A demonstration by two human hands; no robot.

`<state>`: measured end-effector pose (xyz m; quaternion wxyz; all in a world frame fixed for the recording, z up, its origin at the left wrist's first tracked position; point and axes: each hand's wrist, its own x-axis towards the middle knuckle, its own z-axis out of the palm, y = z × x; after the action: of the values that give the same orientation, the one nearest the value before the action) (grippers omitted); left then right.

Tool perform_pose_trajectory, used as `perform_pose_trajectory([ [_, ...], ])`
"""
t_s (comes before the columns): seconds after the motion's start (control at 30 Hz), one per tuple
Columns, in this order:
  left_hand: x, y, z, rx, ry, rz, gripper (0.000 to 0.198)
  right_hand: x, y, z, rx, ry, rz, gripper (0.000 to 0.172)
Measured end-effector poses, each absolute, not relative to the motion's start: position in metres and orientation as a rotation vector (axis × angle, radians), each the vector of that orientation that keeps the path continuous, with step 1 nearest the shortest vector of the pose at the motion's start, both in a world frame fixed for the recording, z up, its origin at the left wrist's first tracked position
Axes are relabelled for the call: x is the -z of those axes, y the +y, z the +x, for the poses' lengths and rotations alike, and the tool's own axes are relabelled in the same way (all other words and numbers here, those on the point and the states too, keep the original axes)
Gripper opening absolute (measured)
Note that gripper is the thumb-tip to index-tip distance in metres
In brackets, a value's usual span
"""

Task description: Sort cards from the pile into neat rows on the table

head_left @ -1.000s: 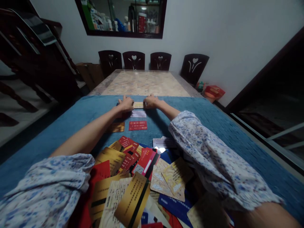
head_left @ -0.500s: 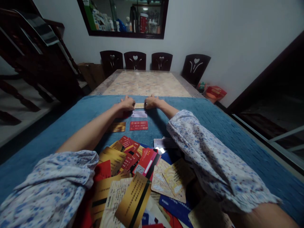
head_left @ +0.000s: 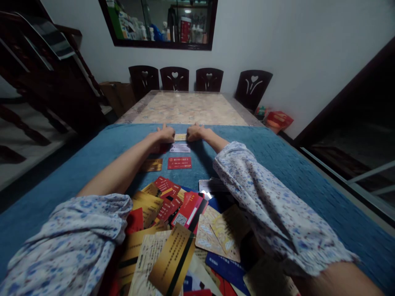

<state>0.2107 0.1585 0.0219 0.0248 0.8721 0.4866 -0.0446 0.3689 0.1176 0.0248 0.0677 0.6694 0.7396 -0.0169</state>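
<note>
Far out on the blue cloth, a beige card [head_left: 180, 137] lies between my two hands. My left hand [head_left: 167, 135] has its fingers curled at the card's left end, with one finger pointing forward. At the right end, the fingers of my right hand [head_left: 195, 132] close on it in the same way. Just nearer lies a pale lilac card [head_left: 180, 148], and below that a red card [head_left: 179, 163]. A gold card [head_left: 153, 165] sits left of the red one, beneath my left forearm. Another red card beside my left wrist is mostly hidden.
A large heap of gold, red, blue and beige cards [head_left: 173, 255] spreads close to me, under and between my forearms. Blue cloth [head_left: 308, 181] covers the near table; the patterned tabletop [head_left: 191, 107] shows beyond. Dark chairs [head_left: 174, 78] stand along the far side.
My hands stay at the two ends of the beige card, the right one turned slightly. The laid-out cards and the heap have not moved.
</note>
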Motion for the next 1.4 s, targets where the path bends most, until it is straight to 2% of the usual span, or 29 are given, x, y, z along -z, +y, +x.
perform_pose_trajectory([
  [0.4,-0.018,0.159,0.210,0.144,1.535,2.745,0.016,-0.030,0.108,0.371,-0.001,2.268,1.978,0.041],
  [0.63,-0.019,0.155,0.205,0.145,1.503,2.787,0.024,-0.037,0.098,0.375,-0.083,2.313,1.946,0.038],
  [0.87,-0.021,0.149,0.203,-0.011,1.486,2.833,0.027,-0.047,0.084,0.388,-0.098,2.372,1.943,0.041],
  [1.17,-0.029,0.116,0.203,-0.151,1.384,2.893,0.042,-0.051,0.049,0.405,-0.142,2.513,1.973,0.032],
  [1.4,-0.030,0.082,0.204,-0.242,1.314,2.877,0.036,-0.054,0.020,0.411,-0.110,2.554,1.948,0.033],
])
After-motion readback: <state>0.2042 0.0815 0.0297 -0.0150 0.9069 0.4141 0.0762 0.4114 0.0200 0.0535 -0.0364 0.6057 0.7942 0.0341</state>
